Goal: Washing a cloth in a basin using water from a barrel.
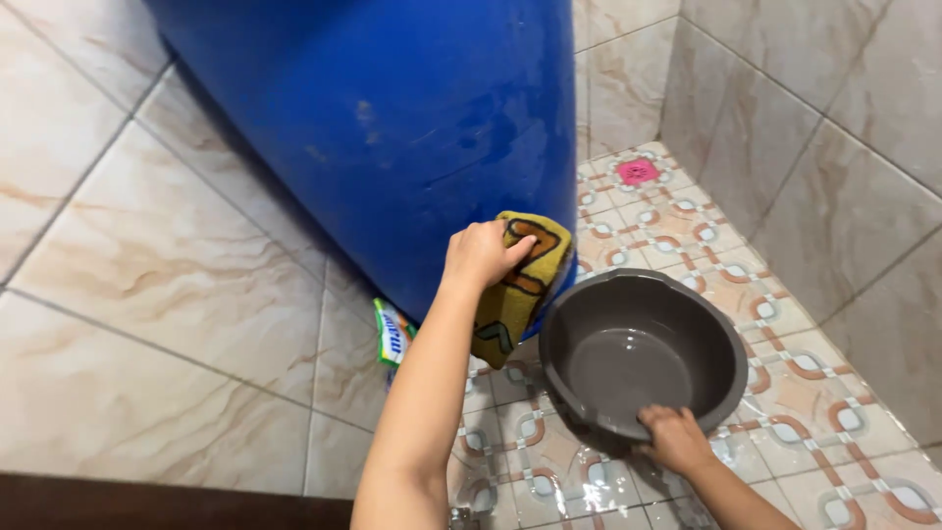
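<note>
**Bathroom corner: barrel, cloth, basin**

- Left hand [479, 253]: grip closed on a yellow patterned cloth [518, 285], pressing it against the lower side of a large blue barrel [392, 128].
- Right hand [675, 437]: fingers curled over the near rim of a grey plastic basin [643, 348]; the basin stands tilted on the patterned floor tiles [795, 393], just beside the barrel.
- Green and white packet [394, 334]: on the floor at the barrel's base, partly hidden behind the left forearm.
- Pink floor drain [638, 171]: in the far corner, well apart.
- Barrel top cut off by the frame; the basin's contents are hard to make out.
</note>
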